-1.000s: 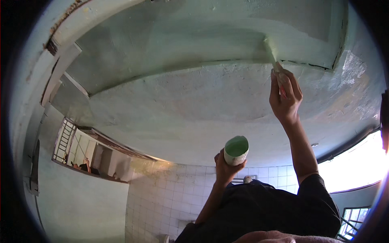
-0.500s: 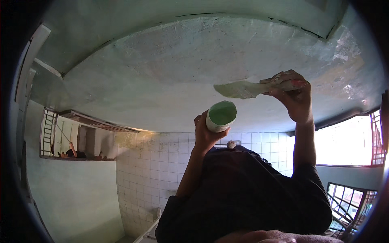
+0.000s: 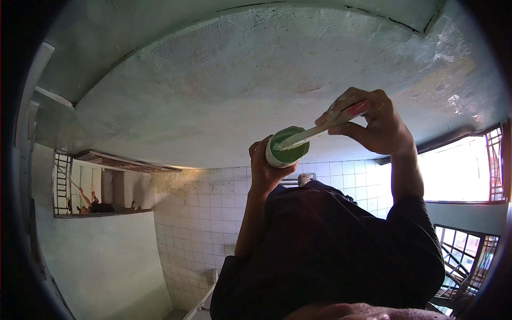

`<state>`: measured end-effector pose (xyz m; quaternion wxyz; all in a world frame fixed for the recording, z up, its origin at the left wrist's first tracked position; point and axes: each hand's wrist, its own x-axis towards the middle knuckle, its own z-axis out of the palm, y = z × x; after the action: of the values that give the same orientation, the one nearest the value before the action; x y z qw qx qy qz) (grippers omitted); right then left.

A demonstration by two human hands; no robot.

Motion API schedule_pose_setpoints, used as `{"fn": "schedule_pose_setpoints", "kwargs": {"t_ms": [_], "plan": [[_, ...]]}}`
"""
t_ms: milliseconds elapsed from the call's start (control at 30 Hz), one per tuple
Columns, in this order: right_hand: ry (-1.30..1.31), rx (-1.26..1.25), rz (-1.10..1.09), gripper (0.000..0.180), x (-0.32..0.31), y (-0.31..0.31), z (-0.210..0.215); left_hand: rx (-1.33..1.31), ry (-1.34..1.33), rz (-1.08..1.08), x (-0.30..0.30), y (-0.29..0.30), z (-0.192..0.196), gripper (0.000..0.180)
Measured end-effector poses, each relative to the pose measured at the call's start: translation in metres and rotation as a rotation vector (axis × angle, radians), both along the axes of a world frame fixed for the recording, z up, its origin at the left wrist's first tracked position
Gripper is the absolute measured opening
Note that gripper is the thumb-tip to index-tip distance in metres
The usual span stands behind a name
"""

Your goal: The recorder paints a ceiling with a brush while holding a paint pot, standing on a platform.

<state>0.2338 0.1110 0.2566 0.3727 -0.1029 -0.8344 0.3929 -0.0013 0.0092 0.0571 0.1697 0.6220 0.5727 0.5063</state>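
Note:
My left hand (image 3: 262, 166) is closed around a small whitish container (image 3: 273, 158) with an uneven rim, tilted so its green inside, which looks like paint, shows. My right hand (image 3: 368, 114) grips a flat paintbrush (image 3: 320, 128) by its handle, which has a red part near the end. The brush slants down to the left, seen nearly edge-on, and its tip is inside the container's mouth. Whether the bristles touch the paint's surface I cannot tell. Both hands are in front of a pale green wall (image 3: 213, 106).
My foot (image 3: 303, 179) shows beyond my dark shirt, by a pale rung or bar. White tiles (image 3: 208, 208) lie below. At left, through an opening (image 3: 106, 184), another person's raised arms are near a pole. A bright window (image 3: 453, 170) and a barred one (image 3: 461, 248) are at right.
My right hand has brought the paintbrush left and down from near the wall, turning it edge-on, and its tip has entered the container. My left hand has shifted slightly left with the container.

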Motion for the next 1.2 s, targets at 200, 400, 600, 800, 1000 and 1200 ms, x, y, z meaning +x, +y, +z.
{"fn": "schedule_pose_setpoints", "kwargs": {"t_ms": [200,400,600,800,1000,1200], "plan": [[-0.233,0.07,-0.045,0.016,-0.027,-0.017,-0.001,0.005,-0.07,-0.058,-0.007,-0.004,-0.006,0.083],[-0.346,0.167,0.049,0.012,-0.069,-0.018,-0.033,0.048,-0.112,-0.006,-0.008,-0.011,-0.007,0.087],[-0.269,0.099,-0.002,0.011,-0.078,-0.025,-0.057,0.022,-0.106,0.05,-0.014,-0.035,-0.014,0.086],[-0.267,0.151,-0.039,0.012,-0.073,-0.025,-0.056,0.017,-0.136,0.117,-0.001,-0.036,-0.019,0.084],[-0.256,0.107,-0.121,0.012,-0.069,-0.027,-0.046,0.111,-0.076,0.092,-0.006,-0.03,-0.016,0.085],[-0.231,0.098,-0.139,0.018,-0.061,-0.026,-0.038,0.068,-0.074,0.061,-0.012,-0.022,-0.013,0.086]]}}
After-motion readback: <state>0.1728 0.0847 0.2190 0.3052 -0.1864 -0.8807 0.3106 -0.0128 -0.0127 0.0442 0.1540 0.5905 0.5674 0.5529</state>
